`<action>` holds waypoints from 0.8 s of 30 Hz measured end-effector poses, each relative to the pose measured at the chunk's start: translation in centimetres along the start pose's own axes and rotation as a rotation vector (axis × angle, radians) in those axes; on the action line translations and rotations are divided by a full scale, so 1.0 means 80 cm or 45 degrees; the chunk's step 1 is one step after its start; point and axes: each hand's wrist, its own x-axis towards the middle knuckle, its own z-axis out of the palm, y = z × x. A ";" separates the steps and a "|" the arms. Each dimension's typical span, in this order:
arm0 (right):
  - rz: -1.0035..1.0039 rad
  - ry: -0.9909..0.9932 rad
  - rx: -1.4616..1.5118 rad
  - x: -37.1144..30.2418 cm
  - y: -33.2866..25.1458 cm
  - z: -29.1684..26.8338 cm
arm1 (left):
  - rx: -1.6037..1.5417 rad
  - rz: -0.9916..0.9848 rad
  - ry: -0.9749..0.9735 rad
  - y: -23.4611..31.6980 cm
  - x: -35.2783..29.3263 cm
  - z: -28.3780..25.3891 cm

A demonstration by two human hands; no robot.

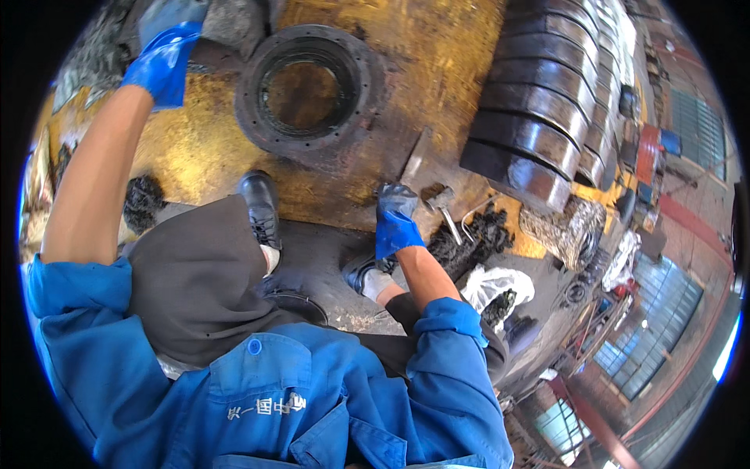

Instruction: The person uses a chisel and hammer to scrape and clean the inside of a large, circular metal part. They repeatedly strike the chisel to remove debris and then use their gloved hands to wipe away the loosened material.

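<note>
My left hand [168, 22], in a blue glove, reaches to the far left; its fingers run out of view at the top edge. Beside it is a dark grey block-like thing [233, 27], and I cannot tell whether they touch. A thick round metal flange ring [250, 109] with bolt holes lies on the oily yellow work surface [430, 55] between my hands. My right hand [397, 205], in a blue glove with dirty grey fingers, is closed at the near edge; what it holds is hidden. Just beyond its fingers lies a flat metal bar [417, 155].
A hammer [442, 205] and a thin bent rod [476, 209] lie right of my right hand, near dark shavings [461, 246]. Large curved metal segments [539, 102] stand in a row at the right. A white plastic bag [500, 283] sits below. My shoes [260, 207] are near the surface's edge.
</note>
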 end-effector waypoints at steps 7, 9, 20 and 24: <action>-0.023 -0.027 0.050 0.046 -0.030 -0.011 | 0.047 -0.017 0.001 -0.003 0.001 -0.015; -0.130 -0.088 0.025 0.037 -0.019 -0.030 | -0.016 -0.126 -0.102 0.002 0.001 -0.017; -0.010 0.378 1.519 -0.024 0.064 -0.097 | -0.028 -0.127 -0.094 -0.004 0.009 -0.028; 0.165 0.168 2.435 -0.045 0.102 -0.112 | -0.029 -0.124 -0.152 -0.005 0.009 -0.027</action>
